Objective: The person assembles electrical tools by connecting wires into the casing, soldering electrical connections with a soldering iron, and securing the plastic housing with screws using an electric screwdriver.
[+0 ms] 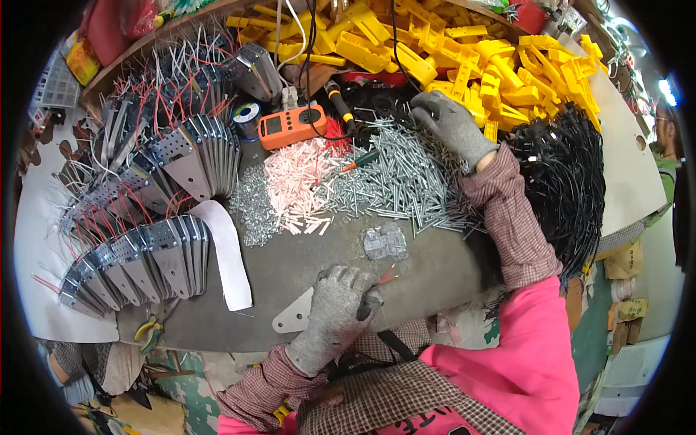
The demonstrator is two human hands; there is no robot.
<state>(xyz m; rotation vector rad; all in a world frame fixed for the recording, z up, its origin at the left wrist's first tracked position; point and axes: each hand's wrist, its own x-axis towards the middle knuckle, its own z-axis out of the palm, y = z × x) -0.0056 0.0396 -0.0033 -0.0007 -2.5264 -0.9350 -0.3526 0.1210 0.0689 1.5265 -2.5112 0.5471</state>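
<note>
My left hand (335, 312), in a grey glove, is closed around a flat grey metal plate (293, 316) with holes, just above the table's near edge. Bare-ended red wires (390, 274) stick out past its fingers. My right hand (453, 125), gloved too, reaches to the back, between a heap of small black parts (373, 100) and the yellow plastic pieces (464, 61). Its fingers are bent and slightly apart, with no object visible in them. Below it spreads a pile of long silver screws (409, 174).
Pale pink sleeves (293, 185), small nuts (254, 206) and an orange meter (292, 127) lie mid-table. Wired metal plates (145, 264) stand in rows at left. Black cables (562, 181) hang at right. Pliers (152, 330) rest at the front left edge. A clear block (385, 242) sits before the screws.
</note>
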